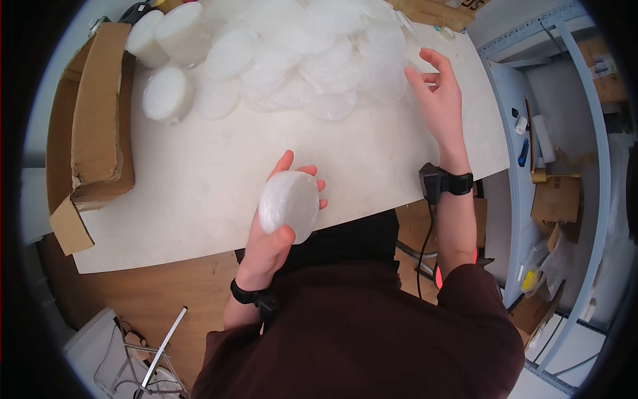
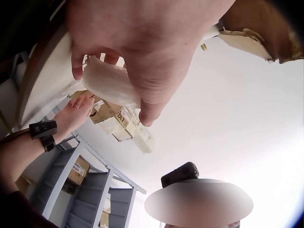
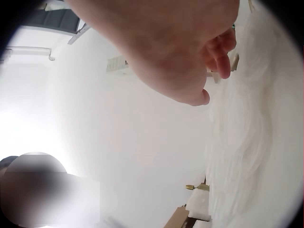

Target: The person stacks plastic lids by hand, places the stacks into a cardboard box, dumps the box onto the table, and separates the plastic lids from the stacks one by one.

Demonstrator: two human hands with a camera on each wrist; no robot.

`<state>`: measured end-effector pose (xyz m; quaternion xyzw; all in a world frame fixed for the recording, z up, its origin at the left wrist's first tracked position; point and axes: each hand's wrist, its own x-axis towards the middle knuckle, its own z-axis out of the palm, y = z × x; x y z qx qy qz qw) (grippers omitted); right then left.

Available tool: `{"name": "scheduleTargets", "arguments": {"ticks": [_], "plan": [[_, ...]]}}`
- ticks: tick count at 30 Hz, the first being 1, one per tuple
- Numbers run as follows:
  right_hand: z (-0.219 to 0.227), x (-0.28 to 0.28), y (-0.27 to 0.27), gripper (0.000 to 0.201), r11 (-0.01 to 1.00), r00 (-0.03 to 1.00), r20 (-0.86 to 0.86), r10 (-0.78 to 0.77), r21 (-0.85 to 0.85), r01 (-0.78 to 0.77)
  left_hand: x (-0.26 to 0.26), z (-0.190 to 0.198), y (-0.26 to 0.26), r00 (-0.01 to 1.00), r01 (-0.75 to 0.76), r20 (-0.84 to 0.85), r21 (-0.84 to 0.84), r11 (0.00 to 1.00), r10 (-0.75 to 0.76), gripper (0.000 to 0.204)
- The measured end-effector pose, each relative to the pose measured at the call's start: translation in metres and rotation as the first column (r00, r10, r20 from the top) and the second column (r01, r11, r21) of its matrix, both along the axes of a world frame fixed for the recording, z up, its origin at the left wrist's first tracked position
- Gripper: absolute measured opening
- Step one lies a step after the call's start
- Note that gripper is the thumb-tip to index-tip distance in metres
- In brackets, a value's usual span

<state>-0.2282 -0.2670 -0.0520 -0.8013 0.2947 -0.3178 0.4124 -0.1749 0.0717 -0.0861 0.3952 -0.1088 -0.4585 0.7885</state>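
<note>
A short stack of round, translucent white plastic discs (image 1: 289, 207) rests in my left hand (image 1: 264, 250), over the near edge of the table. The thumb lies along the stack's near side and the fingers wrap behind it. In the left wrist view the stack (image 2: 107, 83) shows between thumb and fingers, layered at its edge. My right hand (image 1: 440, 100) is raised at the right end of a loose pile of similar discs (image 1: 306, 56). Its fingers are loosely bent, thumb apart from them, with nothing held.
Upright stacks of discs (image 1: 181, 34) stand at the back left, with a shorter stack (image 1: 167, 95) in front. An open cardboard box (image 1: 100, 113) lines the left side of the white table (image 1: 179, 199). Grey shelving (image 1: 591, 166) with boxes stands right. A cable (image 1: 425, 246) hangs from the right wrist.
</note>
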Motion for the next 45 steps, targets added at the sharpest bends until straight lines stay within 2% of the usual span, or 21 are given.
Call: {"name": "scheduleTargets", "arguments": {"ticks": [1, 2, 4, 6, 8, 11, 14, 22, 26, 28, 30, 32, 33, 35, 37, 38, 39, 40, 42, 44, 45], "plan": [[0.001, -0.002, 0.009, 0.040, 0.982, 0.993, -0.098, -0.066, -0.185, 0.047, -0.001, 0.000, 0.000, 1.000, -0.011, -0.002, 0.004, 1.000, 0.011, 0.142], [0.002, -0.007, 0.020, 0.040, 0.983, 0.994, -0.099, -0.052, -0.179, 0.034, -0.001, -0.001, 0.000, 1.000, 0.001, 0.011, -0.018, 1.000, -0.001, 0.141], [0.006, -0.024, 0.052, 0.039, 0.964, 0.974, 0.073, 0.213, 0.145, -0.222, -0.001, -0.002, 0.001, 1.000, -0.002, 0.023, -0.019, 1.000, 0.002, 0.141], [0.012, -0.043, 0.087, 0.031, 0.885, 0.890, -0.042, 0.453, 0.141, -0.444, -0.003, -0.003, 0.002, 0.985, 0.083, 0.154, -0.039, 0.996, -0.076, 0.140], [0.022, -0.051, 0.115, 0.028, 0.784, 0.776, -0.124, 0.619, 0.040, -0.619, -0.002, -0.003, 0.005, 0.981, 0.099, 0.167, -0.017, 0.995, -0.094, 0.142], [0.005, -0.057, 0.134, 0.032, 0.759, 0.760, -0.023, 0.649, -0.040, -0.650, -0.004, -0.008, 0.007, 0.963, 0.160, 0.224, -0.019, 0.987, -0.152, 0.144], [0.008, -0.060, 0.146, 0.034, 0.793, 0.794, 0.011, 0.608, 0.058, -0.607, -0.007, -0.009, 0.005, 0.971, 0.177, 0.171, -0.042, 0.983, -0.167, 0.145], [0.003, -0.061, 0.145, 0.030, 0.780, 0.781, 0.017, 0.624, 0.040, -0.624, -0.004, -0.014, 0.008, 0.956, 0.151, 0.255, -0.016, 0.988, -0.142, 0.157], [0.003, -0.064, 0.145, 0.028, 0.781, 0.782, 0.015, 0.623, 0.055, -0.622, -0.005, -0.008, 0.004, 0.963, 0.142, 0.232, -0.017, 0.990, -0.134, 0.148], [0.005, -0.067, 0.140, 0.027, 0.753, 0.759, 0.011, 0.651, 0.110, -0.648, -0.006, -0.005, 0.002, 0.989, 0.119, 0.096, -0.064, 0.991, -0.113, 0.149], [0.008, -0.071, 0.126, 0.026, 0.730, 0.738, 0.004, 0.675, 0.146, -0.668, -0.002, -0.002, 0.003, 0.994, 0.080, 0.074, -0.041, 0.996, -0.076, 0.148], [0.008, -0.075, 0.106, 0.022, 0.756, 0.799, 0.121, 0.589, 0.270, -0.597, -0.001, -0.001, 0.000, 0.997, 0.055, 0.048, -0.033, 0.998, -0.053, 0.148], [0.014, -0.072, 0.105, 0.019, 0.804, 0.892, 0.180, 0.414, 0.386, -0.451, -0.001, -0.001, 0.001, 0.998, 0.035, 0.053, -0.012, 0.999, -0.034, 0.143], [0.017, -0.055, 0.077, 0.026, 0.873, 0.945, 0.214, 0.248, 0.373, -0.313, -0.001, 0.000, 0.000, 0.998, 0.014, 0.065, 0.021, 1.000, -0.016, 0.139], [0.016, -0.028, 0.045, 0.034, 0.955, 0.985, 0.133, 0.106, 0.261, -0.138, -0.001, 0.002, -0.002, 0.997, 0.016, 0.074, 0.021, 1.000, -0.017, 0.138], [0.017, -0.021, 0.038, 0.034, 0.955, 0.985, 0.137, 0.104, 0.263, -0.137, -0.001, 0.004, -0.001, 0.997, 0.009, 0.076, 0.025, 1.000, -0.011, 0.137], [0.019, -0.014, 0.033, 0.037, 0.999, 0.999, -0.006, 0.045, -0.009, -0.045, -0.001, 0.003, 0.000, 0.997, 0.007, 0.080, 0.026, 1.000, -0.009, 0.137], [0.024, -0.009, 0.030, 0.041, 0.956, 0.991, -0.127, -0.050, -0.292, 0.011, -0.001, 0.000, 0.000, 0.999, 0.004, 0.047, 0.006, 1.000, -0.004, 0.136], [0.043, -0.023, 0.029, 0.048, 0.973, 0.981, 0.072, 0.181, -0.155, -0.168, -0.002, -0.001, 0.001, 1.000, -0.019, 0.011, -0.005, 1.000, 0.019, 0.136], [0.091, -0.043, 0.073, 0.049, 0.941, 0.867, 0.372, 0.332, -0.066, -0.332, 0.000, 0.000, 0.000, 1.000, -0.006, 0.001, -0.024, 1.000, 0.007, 0.135], [0.106, -0.059, 0.076, 0.045, 0.864, 0.751, 0.428, 0.502, -0.285, -0.415, 0.001, -0.001, -0.002, 1.000, -0.004, 0.004, -0.013, 1.000, 0.004, 0.135]]}}
